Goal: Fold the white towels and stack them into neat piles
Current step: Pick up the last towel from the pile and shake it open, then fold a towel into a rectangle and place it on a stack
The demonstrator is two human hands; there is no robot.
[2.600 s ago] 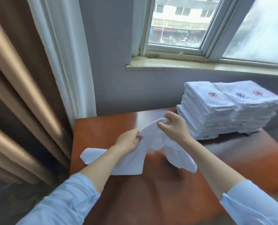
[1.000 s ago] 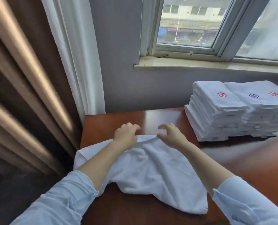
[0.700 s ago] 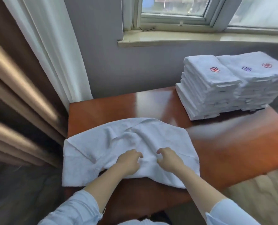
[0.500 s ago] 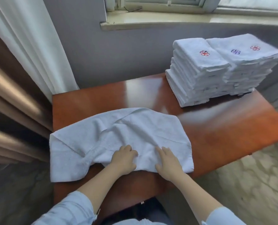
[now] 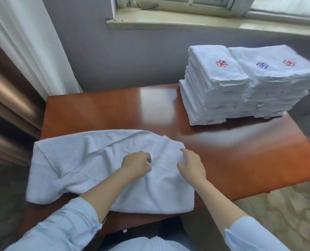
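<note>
White terry lies under both hands. The left hand (image 5: 136, 165) is curled, knuckles up, and seems to pinch a small ridge of the unfolded towel (image 5: 89, 156) near its middle. The right hand (image 5: 191, 165) rests loose and spread at the towel's right edge.

The towel sprawls rumpled over the near left of the table (image 5: 241, 160), its left corner flapped over and its edges overhanging. Folding over those creases would likely give a lumpy, crooked result, and the overhang could drag it off the glossy reddish wood.

Two stacks of folded towels (image 5: 215, 91) stand touching at the far right. Beyond are a grey wall, the windowsill (image 5: 168, 20) and, at left, a white curtain (image 5: 29, 42).
</note>
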